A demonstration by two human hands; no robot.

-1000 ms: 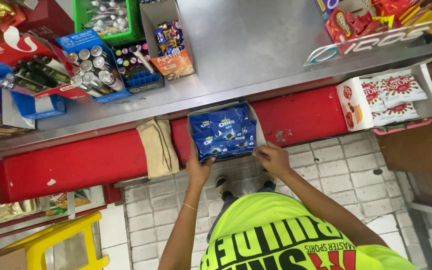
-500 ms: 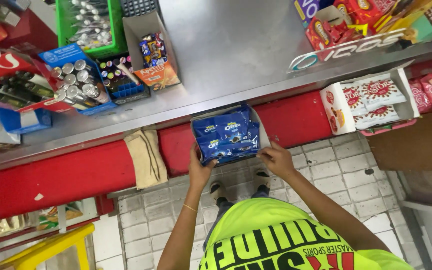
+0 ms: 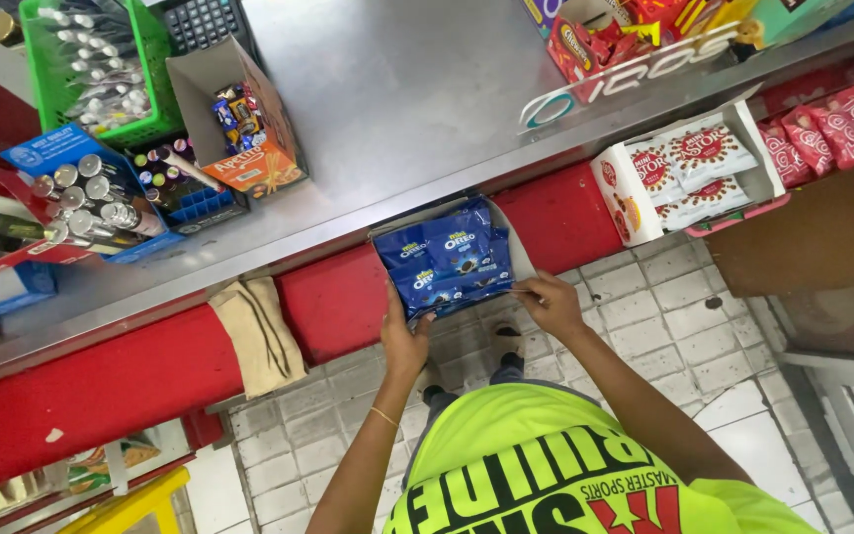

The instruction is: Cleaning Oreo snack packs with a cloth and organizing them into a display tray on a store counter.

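I hold an open cardboard box filled with blue packets of sandwich biscuits against the front edge of the steel counter. My left hand grips the box's lower left corner. My right hand grips its lower right edge. The box hangs in front of the counter's red face, above my feet on the tiled floor.
A white box of red-and-white snack packets hangs on the counter front at right. On the counter stand a green basket, a blue box of small tubes, a brown box of snack bars and a calculator. A beige cloth hangs at left.
The view has shifted a little; the box of biscuit packets stays in both hands against the counter edge, seen slightly lower in frame.
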